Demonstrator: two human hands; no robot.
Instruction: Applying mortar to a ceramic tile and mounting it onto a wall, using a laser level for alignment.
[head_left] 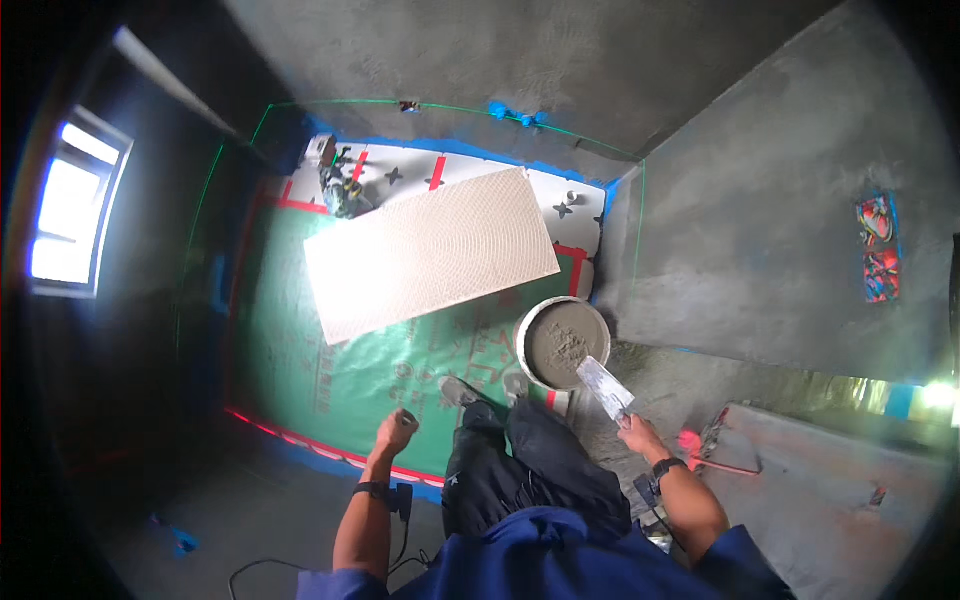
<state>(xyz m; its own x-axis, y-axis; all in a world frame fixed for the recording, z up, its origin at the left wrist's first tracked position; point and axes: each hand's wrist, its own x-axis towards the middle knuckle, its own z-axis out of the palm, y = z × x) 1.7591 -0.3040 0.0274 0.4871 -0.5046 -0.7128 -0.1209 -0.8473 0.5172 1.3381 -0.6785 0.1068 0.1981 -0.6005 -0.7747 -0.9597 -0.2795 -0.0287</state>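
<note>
My right hand (636, 434) grips the handle of a trowel (602, 385) whose pale, smeared blade reaches over the rim of a white bucket (523, 335) of grey mortar (550, 355), at right of centre. My left hand (398, 430) is closed, held out over the green floor sheet (360, 385) left of my legs; whatever it may hold is too small to make out. Beyond both hands lies a large pale rectangular board (435, 255) with a fine curved-line pattern, its left part washed out by glare.
Tools (340, 185) stand at the back left on white, taped floor covering (475, 165), with a small cup (572, 197) at the right. Grey walls (740, 230) enclose the space, with a window (70, 210) on the left. A stained board (820, 460) lies at lower right, and cables (260, 565) run behind me.
</note>
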